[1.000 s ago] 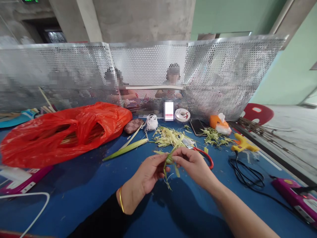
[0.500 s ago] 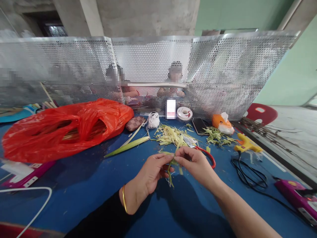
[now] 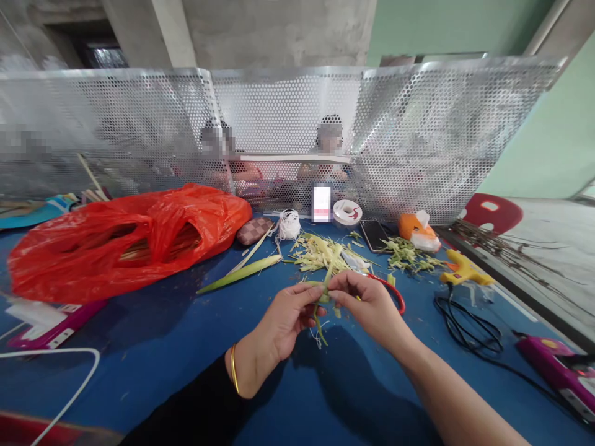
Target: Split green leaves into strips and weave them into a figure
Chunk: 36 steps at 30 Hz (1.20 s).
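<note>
Between my two hands is a small bunch of green leaf strips [image 3: 320, 322], with ends hanging below and one strip pointing up. My left hand [image 3: 290, 316], a gold bangle on its wrist, pinches the bunch between thumb and fingers. From the other side my right hand [image 3: 367, 303] closes thumb and fingertips on the same strips. Thin white threads dangle under it. Just behind my hands lies a pile of pale cut leaf pieces [image 3: 311, 253]. Red-handled scissors [image 3: 395, 291] lie partly hidden behind my right hand. A long green leaf [image 3: 242, 274] rests to the left.
A red plastic bag [image 3: 134, 241] fills the left. Behind stand a ball of white string [image 3: 289, 224], a ribbon roll [image 3: 347, 213] and a phone [image 3: 374, 236]. A yellow glue gun [image 3: 467, 269] with black cable and a purple power strip [image 3: 553, 371] lie right. A perforated screen [image 3: 288, 111] crosses the back.
My right fingers have shifted slightly at the strips, and the strip pointing up has tilted a little. Both hands keep their hold; the things on the table stay in place.
</note>
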Each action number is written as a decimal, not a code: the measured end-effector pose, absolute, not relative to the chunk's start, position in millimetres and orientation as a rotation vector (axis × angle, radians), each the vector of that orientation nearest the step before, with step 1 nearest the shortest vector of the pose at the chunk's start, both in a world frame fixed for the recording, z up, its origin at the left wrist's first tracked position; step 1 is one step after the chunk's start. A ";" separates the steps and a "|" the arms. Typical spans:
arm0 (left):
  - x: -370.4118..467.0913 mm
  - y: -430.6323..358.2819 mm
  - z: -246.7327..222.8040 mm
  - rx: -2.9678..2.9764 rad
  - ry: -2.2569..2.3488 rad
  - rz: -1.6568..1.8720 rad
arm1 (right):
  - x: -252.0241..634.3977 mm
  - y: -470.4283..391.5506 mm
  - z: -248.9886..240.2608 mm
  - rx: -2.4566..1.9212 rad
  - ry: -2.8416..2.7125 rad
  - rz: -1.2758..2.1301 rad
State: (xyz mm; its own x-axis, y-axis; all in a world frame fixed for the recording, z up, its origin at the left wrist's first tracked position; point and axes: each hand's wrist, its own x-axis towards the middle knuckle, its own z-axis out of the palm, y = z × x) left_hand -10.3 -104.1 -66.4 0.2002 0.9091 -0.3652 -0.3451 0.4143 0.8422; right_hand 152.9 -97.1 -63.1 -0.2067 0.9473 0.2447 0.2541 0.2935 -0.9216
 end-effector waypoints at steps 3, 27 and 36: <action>-11.7 -101.7 -66.3 0.585 0.973 0.949 | 153.9 -95.3 -61.1 -1.098 -1.599 1.008; -9.3 -109.2 -66.1 0.999 0.954 0.719 | 150.8 -87.7 -70.1 -1.167 -1.088 1.129; -8.6 -108.4 -67.4 0.958 0.947 0.774 | 149.0 -83.1 -77.7 -1.207 -1.063 1.044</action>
State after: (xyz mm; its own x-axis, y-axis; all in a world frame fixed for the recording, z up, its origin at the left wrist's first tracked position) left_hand -8.6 -108.4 -67.4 0.3909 0.8676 -0.3074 -0.1287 0.3823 0.9150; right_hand 149.0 -83.1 -77.7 0.1912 0.9796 0.0619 -0.0446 0.0717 -0.9964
